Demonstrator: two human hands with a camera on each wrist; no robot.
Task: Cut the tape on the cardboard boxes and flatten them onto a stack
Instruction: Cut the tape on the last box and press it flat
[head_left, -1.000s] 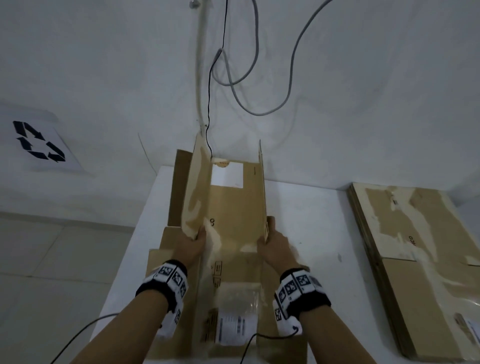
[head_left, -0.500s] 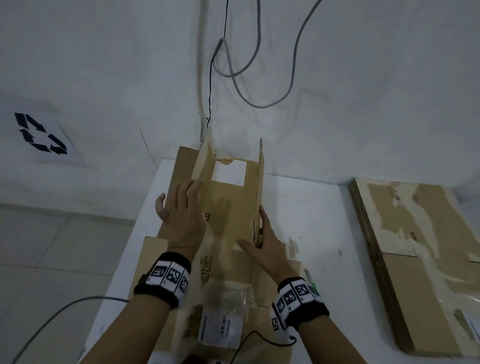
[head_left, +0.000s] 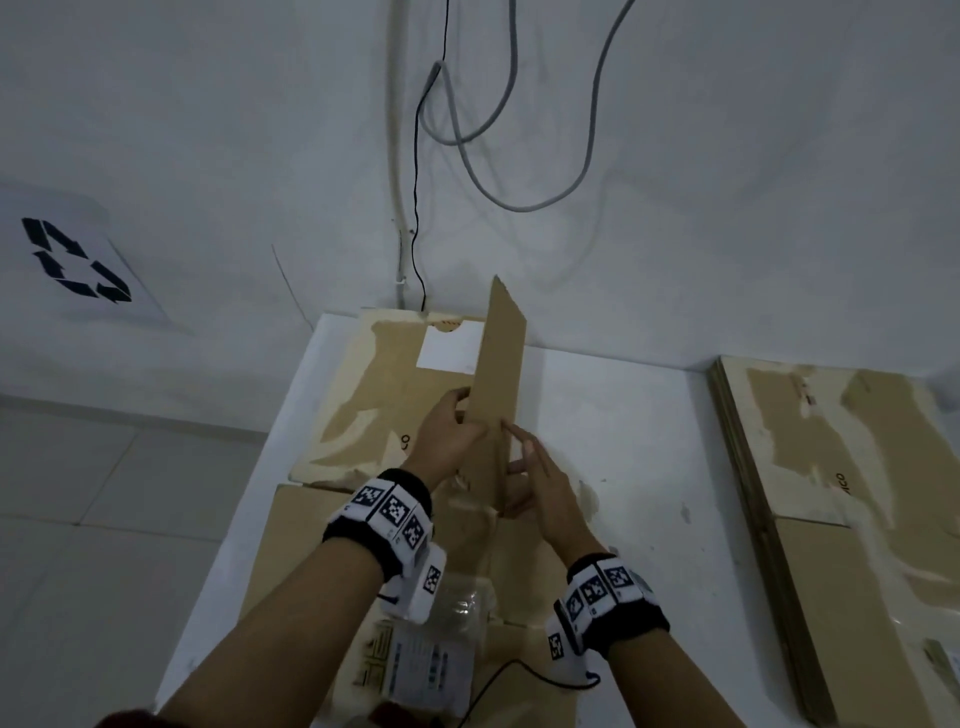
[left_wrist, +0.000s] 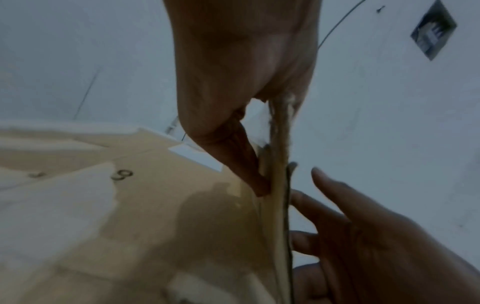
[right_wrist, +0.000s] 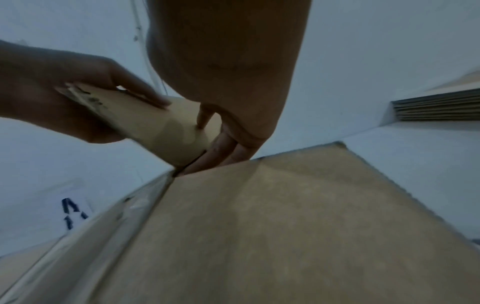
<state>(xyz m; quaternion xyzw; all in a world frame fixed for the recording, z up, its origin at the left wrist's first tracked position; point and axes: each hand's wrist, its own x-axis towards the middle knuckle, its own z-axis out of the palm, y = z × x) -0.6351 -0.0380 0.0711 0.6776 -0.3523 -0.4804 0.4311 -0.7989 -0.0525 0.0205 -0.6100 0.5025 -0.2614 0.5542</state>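
A cut-open cardboard box (head_left: 371, 400) lies spread on the white table (head_left: 623, 415), its left panel flat. One right flap (head_left: 501, 358) still stands upright. My left hand (head_left: 449, 434) pinches the flap's near edge between thumb and fingers, which shows up close in the left wrist view on the flap edge (left_wrist: 279, 185). My right hand (head_left: 540, 478) is open, its straight fingers touching the flap's right face. In the right wrist view the flap (right_wrist: 161, 127) rises above a flat panel (right_wrist: 259, 226).
A stack of flattened boxes (head_left: 841, 493) lies at the table's right side, also seen edge-on as the stack (right_wrist: 436, 109). A clear plastic pouch with a label (head_left: 431, 660) sits on the near cardboard. Grey cables (head_left: 498, 156) hang on the wall; a recycling sign (head_left: 72, 260) is at left.
The left flap has gone down flat. My left hand left it and crossed right to grip the standing right flap; my right hand stayed at that flap's right side.
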